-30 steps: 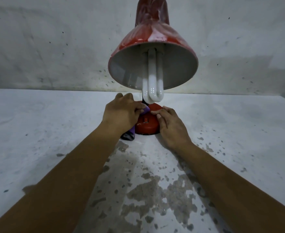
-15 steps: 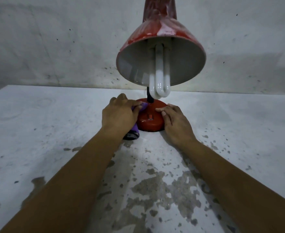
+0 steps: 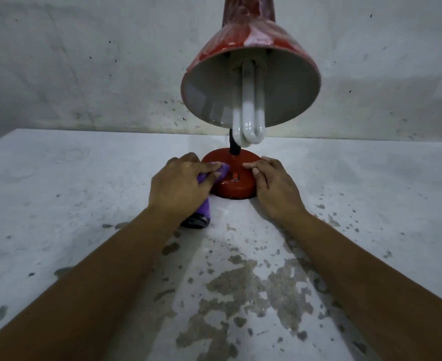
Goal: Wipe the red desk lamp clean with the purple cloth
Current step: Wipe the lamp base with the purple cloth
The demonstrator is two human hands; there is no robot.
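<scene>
on the white bench [image 3: 58, 194], near its far edge by the wall [image 3: 84, 61], stands the red desk lamp [image 3: 237, 179], base flat on the surface. left hand [image 3: 179, 187] grips the purple cloth [image 3: 221, 173], fingers curled over it, and presses the front of the cloth onto the left part of the lamp base; the cloth's rear end trails out under the wrist onto the bench. right hand [image 3: 274, 185] rests on the right side of the base, fingers fairly straight, fingertips on the top face. hands apart, one on each side of the base. lamp shade [image 3: 253, 50] tilts toward the viewer, red outside with pale smears, with white u-tube bulb [image 3: 248, 118] hanging from it. bench paint flaked in patches near the viewer.
</scene>
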